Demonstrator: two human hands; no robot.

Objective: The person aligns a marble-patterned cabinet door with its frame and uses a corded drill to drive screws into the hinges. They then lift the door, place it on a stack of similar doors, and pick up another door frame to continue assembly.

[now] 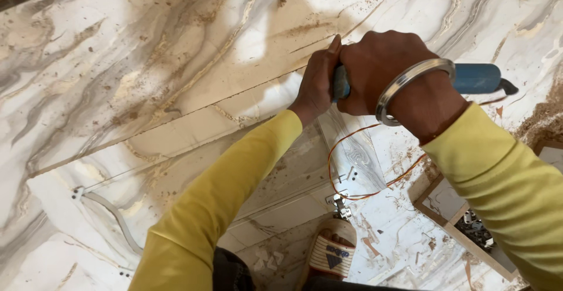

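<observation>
Right at the grip, both hands are bunched together on a blue-handled power tool (475, 78): the right hand (384, 71) is wrapped tight around the blue body, a metal bangle (410, 83) sitting on the wrist, and the left hand (316, 83) is pressed up against the front end, fingers folded down, steadying the nose on the marble-patterned panel (146, 80). Tool's working end is hidden under the hands, so I can't tell what bit or blade it carries. Running away from the grip up and down the sheet is a thin straight seam or cut line (193, 112), with brown dust smeared along it and over the sheet, and a heap of sawdust (542, 121) off behind the tool's tail. By my reading, some cutting or trimming has been done here, though how much of that line is finished I can't judge. Below the grip an orange wire (358, 168) loops across a narrow offcut strip, and lower down a sandalled foot (331, 253) rests on the floor, with a shallow box of small hardware (475, 226) off to the right-hand side.
</observation>
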